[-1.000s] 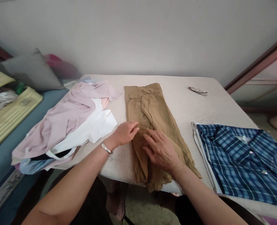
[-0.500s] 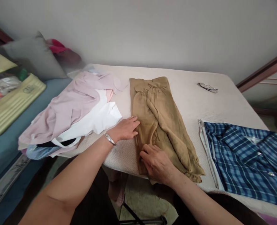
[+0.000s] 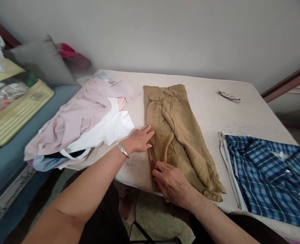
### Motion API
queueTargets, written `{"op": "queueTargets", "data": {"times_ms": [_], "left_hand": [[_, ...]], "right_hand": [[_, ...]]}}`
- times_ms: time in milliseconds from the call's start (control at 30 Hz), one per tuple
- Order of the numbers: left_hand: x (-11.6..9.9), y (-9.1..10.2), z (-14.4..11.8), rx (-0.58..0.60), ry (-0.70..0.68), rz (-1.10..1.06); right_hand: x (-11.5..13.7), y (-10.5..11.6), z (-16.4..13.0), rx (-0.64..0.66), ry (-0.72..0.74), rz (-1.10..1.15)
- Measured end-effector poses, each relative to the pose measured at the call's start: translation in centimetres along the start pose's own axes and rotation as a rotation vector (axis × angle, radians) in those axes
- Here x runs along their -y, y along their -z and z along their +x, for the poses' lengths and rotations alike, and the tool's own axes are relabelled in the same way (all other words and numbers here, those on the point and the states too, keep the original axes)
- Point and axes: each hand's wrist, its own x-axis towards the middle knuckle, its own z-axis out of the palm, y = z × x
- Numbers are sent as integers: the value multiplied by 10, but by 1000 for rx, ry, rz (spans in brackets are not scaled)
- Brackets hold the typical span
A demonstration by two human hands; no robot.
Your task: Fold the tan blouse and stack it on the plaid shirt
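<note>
right grip (image 3: 171, 183) now closer in, brown garment (image 3: 184, 130) beneath and beyond it

The brown garment (image 3: 180, 135) is a thin, tan-brown cloth piece, lying folded lengthwise on the pale tabletop (image 3: 203, 115), its long sides running away from the near edge. Its far end is a flat, fairly straight band; just below it, two gathered, puckered sections sit side by side. From there the cloth spreads wider toward the near end, with a raised fold slanting down to the right across wrinkled layers. The lower right corner ends in a crumpled frill near the table edge. The left hand (image 3: 140, 139) rests with spread fingers on its left border; the right hand (image 3: 171, 181) bends its fingers onto the lower left part, partly hiding it.
</note>
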Motion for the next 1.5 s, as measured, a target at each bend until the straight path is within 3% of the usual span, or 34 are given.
{"op": "queueTargets", "data": {"times_ms": [200, 300, 467, 533, 633, 767, 867, 967, 1100, 1267, 1500], "left_hand": [[1, 1, 0, 15, 8, -3], [1, 0, -2, -30, -10, 17], [-18, -9, 9, -382, -46, 79], [-31, -19, 17, -453, -120, 87], [-44, -39, 27, -402, -246, 94], [-46, -56, 32, -360, -260, 109], [-45, -54, 30, -338, -267, 107], [-46, -47, 26, -340, -270, 103], [-53, -44, 22, -309, -260, 110], [-66, -53, 7, -284, -179, 111], [-87, -62, -46, -291, -108, 73]], "right_hand": [[1, 1, 0, -14, -7, 5], [1, 1, 0, -34, -14, 4], [1, 3, 3, -59, 7, -30], [1, 3, 3, -65, 9, -49], [3, 2, 3, -74, 10, -64], [2, 11, 0, -77, 16, -28], [-10, 37, -8, -128, -61, 112], [-33, 64, -17, -299, -253, 268], [-66, 68, -15, -440, -369, 308], [-81, 45, 5, -338, -332, 118], [-78, 41, 16, -213, -296, -119]]}}
